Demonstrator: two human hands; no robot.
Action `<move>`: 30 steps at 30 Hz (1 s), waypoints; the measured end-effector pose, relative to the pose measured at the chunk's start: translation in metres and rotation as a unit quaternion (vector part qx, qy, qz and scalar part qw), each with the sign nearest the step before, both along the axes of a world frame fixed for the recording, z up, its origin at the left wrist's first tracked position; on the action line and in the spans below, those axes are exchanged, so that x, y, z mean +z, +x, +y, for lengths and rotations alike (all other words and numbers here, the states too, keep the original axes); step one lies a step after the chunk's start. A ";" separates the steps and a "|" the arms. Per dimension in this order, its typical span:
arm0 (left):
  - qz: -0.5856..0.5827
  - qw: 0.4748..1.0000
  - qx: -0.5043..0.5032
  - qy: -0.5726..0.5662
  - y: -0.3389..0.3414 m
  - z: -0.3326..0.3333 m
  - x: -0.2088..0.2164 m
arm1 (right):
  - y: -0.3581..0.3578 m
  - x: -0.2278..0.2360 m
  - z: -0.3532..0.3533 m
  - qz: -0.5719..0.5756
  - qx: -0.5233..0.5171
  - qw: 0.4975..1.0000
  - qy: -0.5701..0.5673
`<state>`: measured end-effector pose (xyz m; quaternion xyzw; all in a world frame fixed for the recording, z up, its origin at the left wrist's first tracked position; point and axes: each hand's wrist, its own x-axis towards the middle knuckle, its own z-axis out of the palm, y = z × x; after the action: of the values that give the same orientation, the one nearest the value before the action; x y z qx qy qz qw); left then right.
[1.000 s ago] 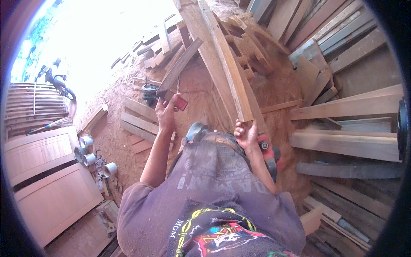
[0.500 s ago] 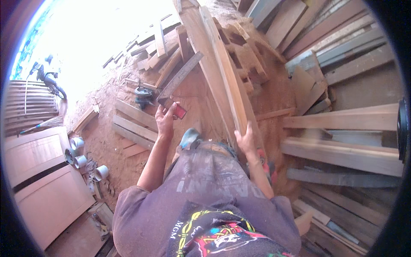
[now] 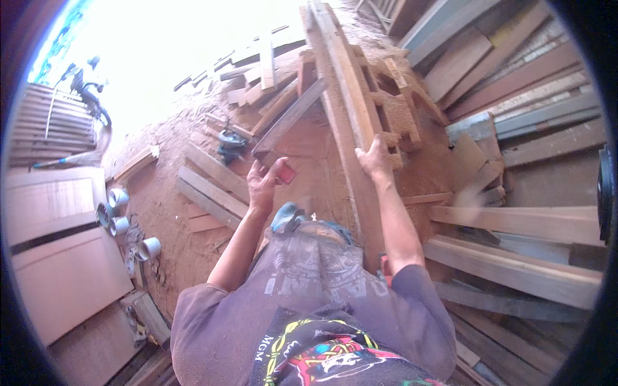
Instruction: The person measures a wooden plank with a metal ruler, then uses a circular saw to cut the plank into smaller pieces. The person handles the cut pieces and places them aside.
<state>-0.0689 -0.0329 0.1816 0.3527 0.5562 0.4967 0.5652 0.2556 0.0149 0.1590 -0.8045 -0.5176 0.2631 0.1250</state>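
My right hand (image 3: 375, 157) is closed around the near end of a long narrow wooden board (image 3: 347, 67). That board lies lengthwise on a wider plank (image 3: 341, 138), which runs away from me. In my left hand (image 3: 264, 185) is what looks like a try square (image 3: 293, 117), with a long flat grey blade and a red stock. The fingers wrap the red end, partly hiding it. The blade points away and to the right, its far tip near the wider plank's left edge. Beyond my left hand, a power tool (image 3: 232, 144) sits on the dusty ground.
Several short boards (image 3: 215, 193) lie left of my legs. Wood offcuts (image 3: 267, 61) pile up ahead, and notched timbers (image 3: 393, 109) stand right of the planks. Lumber stacks (image 3: 515, 264) line the right side. White buckets (image 3: 149, 248) and wooden panels (image 3: 71, 276) are at left; a motorbike (image 3: 90, 96) stands farther off.
My right hand has moved away from my body, and the narrow board's near end is farther out with it. My left hand keeps hold of the try square. The view has shifted somewhat.
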 end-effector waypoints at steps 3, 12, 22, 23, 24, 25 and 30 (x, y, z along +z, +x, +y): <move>-0.052 0.998 -0.031 0.001 0.010 0.003 0.011 | 0.005 -0.008 0.009 0.004 -0.007 0.999 0.054; -0.137 0.924 -0.353 -0.042 0.065 -0.021 0.035 | -0.074 0.089 -0.149 0.159 0.097 0.944 0.272; -0.024 0.729 -0.683 -0.023 0.162 -0.088 0.078 | -0.037 0.122 -0.390 0.030 -0.327 0.917 0.228; -0.010 0.727 -0.686 -0.025 0.163 -0.090 0.076 | -0.032 0.127 -0.420 0.031 -0.373 0.908 0.189; 0.019 0.728 -0.685 -0.017 0.160 -0.091 0.071 | -0.030 0.133 -0.452 0.032 -0.422 0.894 0.148; 0.047 0.729 -0.683 -0.009 0.155 -0.091 0.062 | -0.024 0.131 -0.487 -0.009 -0.419 0.902 0.105; 0.128 0.729 -0.672 -0.034 0.129 -0.094 0.029 | -0.015 0.058 -0.609 0.009 -0.454 0.889 -0.058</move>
<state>0.0605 -0.1268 0.2103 0.6748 0.2575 -0.0820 0.6868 0.2403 -0.5944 0.2171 -0.9551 -0.0785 0.2145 0.1890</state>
